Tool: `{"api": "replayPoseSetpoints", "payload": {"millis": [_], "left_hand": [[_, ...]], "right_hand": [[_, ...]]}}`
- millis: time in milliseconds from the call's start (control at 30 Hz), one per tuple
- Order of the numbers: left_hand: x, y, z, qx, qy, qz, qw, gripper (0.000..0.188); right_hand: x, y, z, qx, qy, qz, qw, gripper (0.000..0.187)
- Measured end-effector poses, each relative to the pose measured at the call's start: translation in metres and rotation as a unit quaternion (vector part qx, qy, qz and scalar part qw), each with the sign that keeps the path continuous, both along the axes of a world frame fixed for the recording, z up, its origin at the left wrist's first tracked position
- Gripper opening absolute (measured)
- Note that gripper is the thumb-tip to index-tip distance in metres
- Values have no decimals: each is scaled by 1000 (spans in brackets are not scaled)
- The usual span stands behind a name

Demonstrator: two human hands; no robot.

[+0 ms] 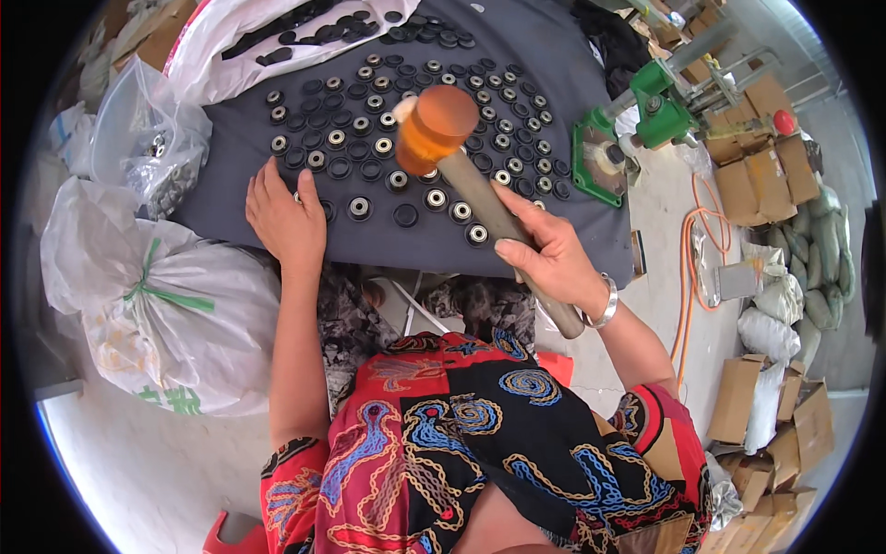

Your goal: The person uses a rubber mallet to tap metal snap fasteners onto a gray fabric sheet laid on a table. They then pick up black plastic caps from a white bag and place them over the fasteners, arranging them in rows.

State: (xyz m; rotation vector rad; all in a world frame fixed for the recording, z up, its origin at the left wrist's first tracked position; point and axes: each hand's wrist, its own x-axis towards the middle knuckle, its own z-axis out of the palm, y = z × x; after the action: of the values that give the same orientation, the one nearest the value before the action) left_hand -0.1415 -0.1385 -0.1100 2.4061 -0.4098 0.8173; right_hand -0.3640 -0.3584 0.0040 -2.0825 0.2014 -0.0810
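My right hand point(554, 254) is closed round the wooden handle of a mallet point(484, 201), whose orange-brown head is raised above the table. On the dark cloth at the table's left front lies my left hand point(288, 217), fingers stretched out and thumb apart. A small metal bearing peeks out between that thumb and the fingers. Around both hands stand many black round caps; some, like the cap point(359, 209) by my left thumb, hold a shiny bearing in the middle. Others, such as the black cap point(405, 215) nearer the front edge, have no bearing showing.
A clear plastic bag point(152, 138) of metal bearings sits at the left. Below it is a white sack point(175, 323) tied with green. Loose black caps lie on white sheeting at the back. A green press point(600, 157) stands right, near cardboard boxes point(766, 180) and an orange hose point(685, 286).
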Motion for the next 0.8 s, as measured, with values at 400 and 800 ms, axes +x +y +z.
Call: {"api": "replayPoseSetpoints", "payload": {"millis": [400, 800], "left_hand": [[0, 3, -5, -64, -22, -16, 998, 46], [25, 21, -2, -318, 53, -34, 946, 41]], "right_hand": [[11, 25, -1, -6, 5, 89, 996, 63], [66, 44, 10, -2, -49, 82, 995, 61]]}}
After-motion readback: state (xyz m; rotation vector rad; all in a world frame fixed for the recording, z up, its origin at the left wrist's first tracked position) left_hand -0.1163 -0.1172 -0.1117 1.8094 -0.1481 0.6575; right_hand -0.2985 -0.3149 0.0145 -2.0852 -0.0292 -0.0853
